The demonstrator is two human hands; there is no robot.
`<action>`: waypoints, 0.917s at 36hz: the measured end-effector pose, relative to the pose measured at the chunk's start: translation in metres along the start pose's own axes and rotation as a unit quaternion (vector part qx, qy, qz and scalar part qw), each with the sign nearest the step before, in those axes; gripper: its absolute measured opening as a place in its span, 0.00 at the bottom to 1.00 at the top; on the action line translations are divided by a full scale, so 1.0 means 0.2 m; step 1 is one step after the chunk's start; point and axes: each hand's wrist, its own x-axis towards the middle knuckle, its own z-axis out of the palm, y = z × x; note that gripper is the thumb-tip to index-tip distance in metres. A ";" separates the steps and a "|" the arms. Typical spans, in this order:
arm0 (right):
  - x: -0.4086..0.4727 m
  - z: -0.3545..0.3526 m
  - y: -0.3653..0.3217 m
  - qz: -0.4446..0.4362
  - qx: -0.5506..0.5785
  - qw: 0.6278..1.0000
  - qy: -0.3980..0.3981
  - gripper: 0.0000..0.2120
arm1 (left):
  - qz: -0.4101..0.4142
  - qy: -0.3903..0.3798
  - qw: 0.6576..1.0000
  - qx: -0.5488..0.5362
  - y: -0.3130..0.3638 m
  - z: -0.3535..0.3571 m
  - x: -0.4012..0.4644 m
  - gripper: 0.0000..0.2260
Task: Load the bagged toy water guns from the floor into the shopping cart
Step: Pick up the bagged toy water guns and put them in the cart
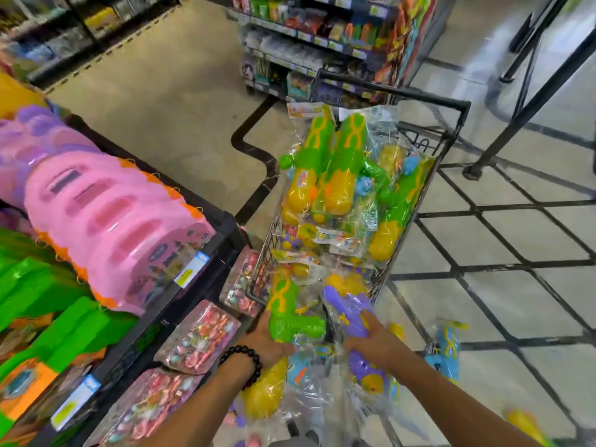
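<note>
My left hand [266, 341], with a black bead bracelet on its wrist, grips a bagged green and yellow water gun [283, 317] at the near end of the black wire shopping cart [450, 130]. My right hand [375, 345] grips a bagged purple water gun [350, 312] beside it. Both bags hang over the cart's near rim. Several green and yellow bagged guns [335, 169] fill the cart. A blue bagged gun [446, 350] lies on the floor to the right, and a blurred yellow one [525, 424] lies at the lower right.
A store shelf on the left holds pink toy packs [106, 217], green packs [38, 285] and small pink blister cards [200, 340]. More shelving [309, 43] stands behind the cart. Black metal stand legs [529, 104] rise at the right over tiled floor.
</note>
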 end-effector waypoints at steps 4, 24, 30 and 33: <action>0.03 -0.06 -0.02 0.003 0.011 1.000 -0.023 0.43 | -0.009 -0.046 0.999 -0.002 0.06 -0.02 0.06 0.49; 0.40 -0.14 -0.01 0.069 0.258 0.962 -0.065 0.52 | -0.032 -0.105 0.989 -0.095 0.27 0.14 0.50 0.35; 0.35 -0.21 -0.04 0.080 0.360 0.922 -0.116 0.07 | -0.024 -0.187 0.965 -0.180 0.43 0.13 0.42 0.15; 0.29 -0.25 -0.06 0.132 0.391 0.899 -0.150 0.07 | -0.057 -0.223 0.948 -0.218 0.35 0.18 0.51 0.32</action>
